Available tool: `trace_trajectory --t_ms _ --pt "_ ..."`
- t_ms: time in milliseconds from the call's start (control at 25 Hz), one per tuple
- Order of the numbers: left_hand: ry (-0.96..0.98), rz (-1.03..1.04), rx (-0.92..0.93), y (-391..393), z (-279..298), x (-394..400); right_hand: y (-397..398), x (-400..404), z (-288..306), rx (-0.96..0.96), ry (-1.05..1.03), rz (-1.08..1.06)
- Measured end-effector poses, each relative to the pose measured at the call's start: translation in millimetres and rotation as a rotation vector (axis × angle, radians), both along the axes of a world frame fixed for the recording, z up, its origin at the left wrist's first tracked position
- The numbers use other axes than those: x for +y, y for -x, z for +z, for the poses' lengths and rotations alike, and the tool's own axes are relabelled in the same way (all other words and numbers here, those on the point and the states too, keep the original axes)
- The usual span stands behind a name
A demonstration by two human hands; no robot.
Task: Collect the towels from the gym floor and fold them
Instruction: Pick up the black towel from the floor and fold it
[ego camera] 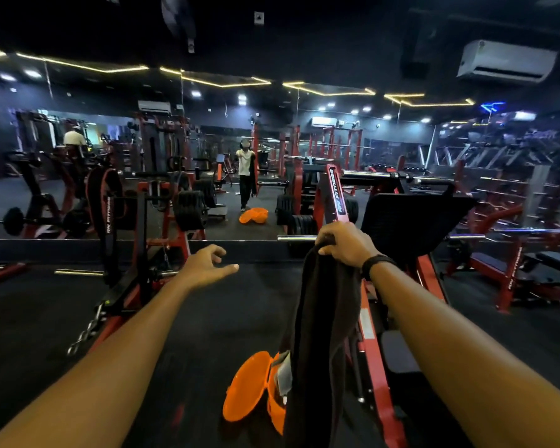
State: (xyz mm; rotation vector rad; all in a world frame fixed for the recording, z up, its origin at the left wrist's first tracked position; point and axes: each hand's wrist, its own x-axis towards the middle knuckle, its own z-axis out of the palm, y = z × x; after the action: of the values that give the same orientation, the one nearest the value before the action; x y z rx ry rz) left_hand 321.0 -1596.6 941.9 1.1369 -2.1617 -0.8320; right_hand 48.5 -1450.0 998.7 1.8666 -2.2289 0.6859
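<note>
A dark towel (324, 318) is being held up at arm's length by the right hand (345, 244), whose fingers are being kept curled over its top edge. The towel is hanging straight down from that grip, its long axis vertical, its lower part passing in front of an orange basket (249, 389) lying on the floor (207, 318).

The left hand (207, 265) is being held out empty, fingers loosely spread, to the left of the towel and slightly lower than the gripped edge. It is the free hand nearer the hanging cloth, and the top edge lies up and to its right; a second corner is probably being reached for so that the towel can be spread for folding.

The basket is tipped on its side. A pale patch is showing at its mouth beside the towel, but what it holds cannot be told.
</note>
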Motion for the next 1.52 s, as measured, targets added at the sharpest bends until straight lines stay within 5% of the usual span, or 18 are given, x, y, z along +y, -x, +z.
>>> trace_trajectory --t_ms 440,640,760,1040,1120,1320,1440,1520 --pt "-0.017 -0.325 -0.160 231.4 -1.0 -150.5 138.4 -182.2 31.1 -0.200 0.127 0.144" --pt "0.176 -0.166 -0.399 313.1 -24.5 -220.3 220.4 -243.5 35.7 -0.208 0.150 0.214" --pt "0.128 0.027 -0.430 348.1 -18.5 -271.2 279.4 -275.7 38.4 -0.182 0.195 0.166" --pt "-0.133 0.154 -0.007 417.2 26.4 -339.6 401.0 -341.8 6.9 0.115 -0.172 -0.315" --pt "-0.291 0.132 0.179 433.8 33.0 -344.7 423.0 -358.2 -8.6 0.030 -0.223 -0.357" --pt "-0.630 0.076 0.439 459.9 34.2 -373.6 433.0 -403.8 -14.8 -0.337 -0.125 -0.169" --pt "-0.642 0.082 0.488 475.3 41.3 -400.6 415.5 -432.5 -13.1 -0.512 -0.027 0.054" --pt "-0.622 0.076 0.456 484.8 47.0 -419.1 405.6 -452.2 -11.8 -0.466 0.009 0.159"
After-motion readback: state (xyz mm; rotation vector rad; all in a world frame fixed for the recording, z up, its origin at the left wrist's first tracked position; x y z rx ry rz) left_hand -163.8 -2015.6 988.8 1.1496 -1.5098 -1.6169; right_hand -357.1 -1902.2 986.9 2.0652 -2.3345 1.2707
